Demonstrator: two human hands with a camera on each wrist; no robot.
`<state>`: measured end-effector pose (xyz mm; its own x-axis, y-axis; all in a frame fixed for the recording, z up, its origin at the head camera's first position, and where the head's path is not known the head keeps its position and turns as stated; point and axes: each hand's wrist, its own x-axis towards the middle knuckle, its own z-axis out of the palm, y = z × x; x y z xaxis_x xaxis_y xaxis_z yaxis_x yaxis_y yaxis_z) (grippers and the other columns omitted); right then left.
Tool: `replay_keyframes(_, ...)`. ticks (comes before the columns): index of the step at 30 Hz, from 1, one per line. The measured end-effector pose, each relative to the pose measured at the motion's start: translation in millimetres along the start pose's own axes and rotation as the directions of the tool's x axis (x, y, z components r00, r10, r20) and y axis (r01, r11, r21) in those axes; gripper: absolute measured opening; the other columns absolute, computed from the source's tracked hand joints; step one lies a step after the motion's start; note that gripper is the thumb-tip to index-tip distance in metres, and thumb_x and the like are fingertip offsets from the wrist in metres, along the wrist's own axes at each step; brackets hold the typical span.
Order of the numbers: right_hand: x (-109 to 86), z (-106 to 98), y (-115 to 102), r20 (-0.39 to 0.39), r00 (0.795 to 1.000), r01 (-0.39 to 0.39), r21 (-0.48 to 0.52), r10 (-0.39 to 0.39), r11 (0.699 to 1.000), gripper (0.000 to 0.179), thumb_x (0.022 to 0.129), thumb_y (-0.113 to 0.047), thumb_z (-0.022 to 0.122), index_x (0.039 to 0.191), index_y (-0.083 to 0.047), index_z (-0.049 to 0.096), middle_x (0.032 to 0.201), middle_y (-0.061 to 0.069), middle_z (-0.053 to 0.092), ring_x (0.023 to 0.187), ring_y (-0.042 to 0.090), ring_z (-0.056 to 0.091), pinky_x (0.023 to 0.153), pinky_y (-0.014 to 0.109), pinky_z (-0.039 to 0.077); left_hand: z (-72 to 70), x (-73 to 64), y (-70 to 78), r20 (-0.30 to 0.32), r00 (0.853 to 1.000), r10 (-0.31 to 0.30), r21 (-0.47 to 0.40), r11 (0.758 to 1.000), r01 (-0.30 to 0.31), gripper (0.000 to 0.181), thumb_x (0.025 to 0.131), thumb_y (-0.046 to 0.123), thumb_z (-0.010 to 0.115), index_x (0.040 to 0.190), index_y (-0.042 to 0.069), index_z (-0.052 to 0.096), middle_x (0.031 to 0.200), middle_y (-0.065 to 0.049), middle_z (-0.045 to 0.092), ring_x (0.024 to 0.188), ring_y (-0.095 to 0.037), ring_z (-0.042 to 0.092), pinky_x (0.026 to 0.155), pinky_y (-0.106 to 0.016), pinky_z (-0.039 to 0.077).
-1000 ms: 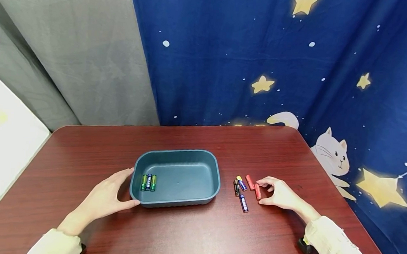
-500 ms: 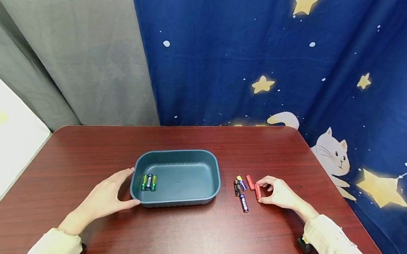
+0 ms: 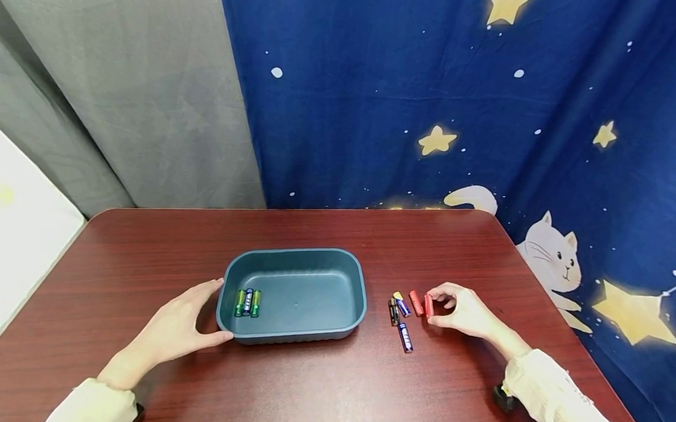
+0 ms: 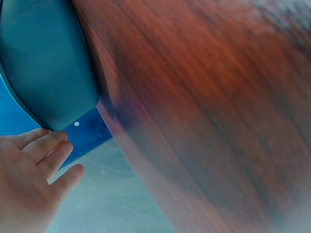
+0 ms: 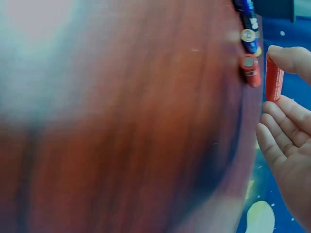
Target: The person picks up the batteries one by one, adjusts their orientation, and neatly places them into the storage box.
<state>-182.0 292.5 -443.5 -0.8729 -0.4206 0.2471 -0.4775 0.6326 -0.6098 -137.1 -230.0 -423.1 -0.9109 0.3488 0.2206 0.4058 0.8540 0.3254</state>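
Note:
A red battery (image 5: 274, 80) is pinched end to end between the thumb and a finger of my right hand (image 3: 464, 311), close over the table. Beside it on the wood lies a second red battery (image 3: 416, 303). My left hand (image 3: 177, 324) rests its fingertips and thumb on the left end of a teal rectangular bin (image 3: 290, 334), fingers extended. Inside that bin, at its left, three batteries lie side by side: two green ones and a blue one (image 3: 248, 302) between them.
Left of the red batteries lie a black battery (image 3: 393, 312), a blue-and-yellow battery (image 3: 402, 304) and, nearer the front, a blue-and-white battery (image 3: 405, 338). The dark red wooden table (image 3: 315, 397) ends at the back against a curtain (image 3: 381, 78).
My right hand has lifted the nearer red battery off the table and moved slightly back with it. The left hand and the bin have stayed put.

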Motion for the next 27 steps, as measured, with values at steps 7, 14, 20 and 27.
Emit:
replay_keyframes(7,14.0,-6,-12,0.004,0.999,-0.038,-0.001,0.038,0.999,0.044,0.062,-0.022,0.083,0.099,-0.007,0.064,0.087,0.0,0.062,0.08,0.018,0.058,0.067,0.027,0.052,0.2,0.1,-0.7,0.006,1.0,-0.004,-0.003,1.0,0.004,0.095,0.066,0.066,0.065,0.133,0.003,0.041,0.131,-0.013,0.046,0.118,-0.029,0.044,0.091,-0.051,0.041)
replay_keyframes(14,30.6,-6,-25,0.019,1.0,-0.02,0.018,0.02,1.0,0.045,0.063,-0.02,0.083,0.101,-0.007,0.064,0.088,0.0,0.063,0.081,0.018,0.059,0.068,0.028,0.052,-0.2,-0.6,-1.0,0.005,1.0,-0.001,-0.006,1.0,0.001,0.096,0.066,0.066,0.065,0.133,0.002,0.042,0.131,-0.014,0.047,0.118,-0.03,0.044,0.091,-0.051,0.041)
replay_keyframes(20,51.3,-8,-42,0.002,1.0,0.019,0.003,-0.019,1.0,0.043,0.064,-0.018,0.082,0.102,-0.007,0.063,0.09,0.001,0.063,0.083,0.018,0.059,0.07,0.029,0.052,-0.3,-0.5,-0.6,0.01,1.0,-0.006,-0.016,1.0,0.006,0.095,0.066,0.065,0.065,0.134,0.003,0.041,0.132,-0.014,0.046,0.118,-0.03,0.044,0.091,-0.051,0.041)
replay_keyframes(27,74.3,1,-60,0.004,0.997,0.073,-0.002,-0.073,0.997,0.044,0.064,-0.02,0.082,0.103,-0.009,0.064,0.091,0.003,0.063,0.084,0.018,0.057,0.07,0.029,0.051,-1.0,-0.2,0.2,0.008,1.0,-0.005,-0.016,1.0,0.006,0.095,0.066,0.065,0.066,0.133,0.002,0.041,0.131,-0.014,0.046,0.118,-0.03,0.044,0.091,-0.051,0.041)
